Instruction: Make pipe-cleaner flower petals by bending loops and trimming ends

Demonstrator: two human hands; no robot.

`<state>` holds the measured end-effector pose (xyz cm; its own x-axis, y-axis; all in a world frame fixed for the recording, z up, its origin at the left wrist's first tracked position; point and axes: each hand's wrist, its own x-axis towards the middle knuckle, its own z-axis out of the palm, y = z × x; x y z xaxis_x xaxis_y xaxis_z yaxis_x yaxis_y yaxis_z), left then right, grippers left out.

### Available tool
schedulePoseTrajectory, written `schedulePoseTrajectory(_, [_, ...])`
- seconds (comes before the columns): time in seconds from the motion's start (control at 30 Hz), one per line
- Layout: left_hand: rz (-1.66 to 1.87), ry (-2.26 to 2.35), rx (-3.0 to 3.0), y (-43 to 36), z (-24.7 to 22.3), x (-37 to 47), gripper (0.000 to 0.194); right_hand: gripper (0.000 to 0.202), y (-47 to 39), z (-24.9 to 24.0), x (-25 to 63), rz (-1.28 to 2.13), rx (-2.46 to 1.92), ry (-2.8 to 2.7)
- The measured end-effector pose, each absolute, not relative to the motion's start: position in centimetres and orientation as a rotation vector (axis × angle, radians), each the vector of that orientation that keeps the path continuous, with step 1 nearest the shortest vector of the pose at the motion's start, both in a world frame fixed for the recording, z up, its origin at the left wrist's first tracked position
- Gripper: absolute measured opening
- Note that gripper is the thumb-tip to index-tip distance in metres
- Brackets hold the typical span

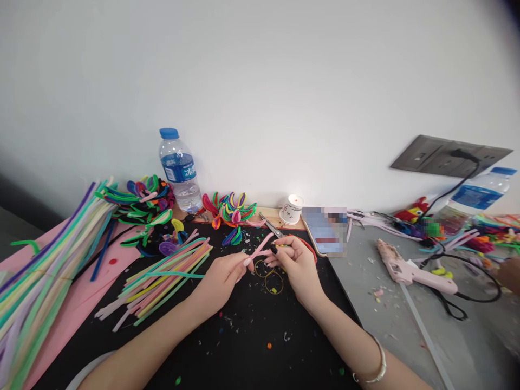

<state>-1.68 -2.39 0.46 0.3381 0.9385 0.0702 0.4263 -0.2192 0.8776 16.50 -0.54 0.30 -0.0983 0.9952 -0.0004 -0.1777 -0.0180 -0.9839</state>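
Between both hands, over the black mat (244, 336), is a pink pipe cleaner (262, 246) bent into a narrow V. My left hand (223, 276) pinches it near the bend between thumb and fingers. My right hand (298, 265) has its fingers closed on the other arm of the same pipe cleaner. Just behind the hands lie scissors (273, 226), their handles partly hidden by my right hand. Beneath the fingers, thin gold rings (274, 283) rest on the mat. Left of my left hand is a pile of cut pastel pipe cleaners (162, 287).
A water bottle (181, 170), finished pipe-cleaner flowers (231, 211), a paper cup (291, 210) and a phone (323, 230) line the wall. A pink glue gun (418, 276) with a cord lies on the right. Long pipe cleaners (52, 287) are bundled at left. Another person's hand (509, 273) shows at the right edge.
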Motion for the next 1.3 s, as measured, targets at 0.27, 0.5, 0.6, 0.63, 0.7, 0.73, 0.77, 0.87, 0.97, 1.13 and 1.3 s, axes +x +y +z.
schedulePoseTrajectory(0.27, [0.833, 1.264, 1.636, -2.3, 0.6, -1.7, 0.036, 0.014, -1.8, 0.5, 16.6, 0.951, -1.123, -1.531])
schedulePoseTrajectory(0.5, [0.808, 1.099, 1.402, -1.6, 0.2, -2.2, 0.036, 0.028, -1.7, 0.7, 17.0, 0.875, -1.012, -1.685])
schedulePoseTrajectory(0.6, [0.711, 0.943, 1.257, -1.3, 0.2, -2.6, 0.036, 0.031, -0.9, 1.1, 17.5, 0.791, -0.994, -1.747])
schedulePoseTrajectory(0.63, [0.665, 0.902, 1.228, -1.2, 0.3, -2.7, 0.036, 0.028, -0.8, 1.2, 17.6, 0.768, -0.981, -1.796])
schedulePoseTrajectory(0.7, [0.564, 0.828, 1.205, -1.3, 0.4, -2.8, 0.037, 0.02, -0.7, 1.3, 17.7, 0.782, -0.946, -1.885])
schedulePoseTrajectory(0.73, [0.51, 0.794, 1.203, -1.4, 0.5, -2.8, 0.038, 0.016, -0.7, 1.3, 17.6, 0.845, -0.928, -1.914])
schedulePoseTrajectory(0.77, [0.461, 0.764, 1.203, -1.5, 0.6, -2.8, 0.039, 0.014, -0.8, 1.2, 17.6, 0.941, -0.919, -1.927])
schedulePoseTrajectory(0.87, [0.361, 0.718, 1.178, -1.7, 0.7, -2.7, 0.038, 0.016, -1.2, 0.7, 17.2, 1.313, -0.947, -1.873])
schedulePoseTrajectory(0.97, [0.35, 0.699, 1.129, -1.7, 0.8, -2.7, 0.035, 0.019, -1.3, 0.4, 17.0, 1.529, -1.003, -1.741])
schedulePoseTrajectory(1.13, [0.391, 0.719, 1.067, -1.6, 1.1, -2.9, 0.035, 0.019, -1.0, 1.2, 17.0, 1.622, -1.02, -1.6])
schedulePoseTrajectory(1.3, [0.379, 0.728, 1.097, -1.5, 1.1, -3.1, 0.035, 0.019, -1.0, 1.5, 17.1, 1.771, -0.961, -1.519])
